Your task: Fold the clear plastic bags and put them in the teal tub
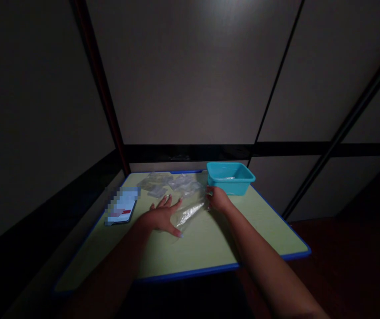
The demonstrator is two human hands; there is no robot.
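A clear plastic bag lies on the pale green table, catching the light along its middle. My left hand presses on its left end, fingers spread and flat. At the bag's right end, my right hand pinches the plastic, lifting that edge slightly. Just beyond the hands lie several small clear plastic bags spread over the back of the table. Right behind my right hand stands a turquoise plastic basin, with something clear and shiny partly visible inside.
A phone or tablet with a lit, blurred screen lies at the table's left edge. The table has a blue rim. Dark-trimmed panels rise close behind it and on the left.
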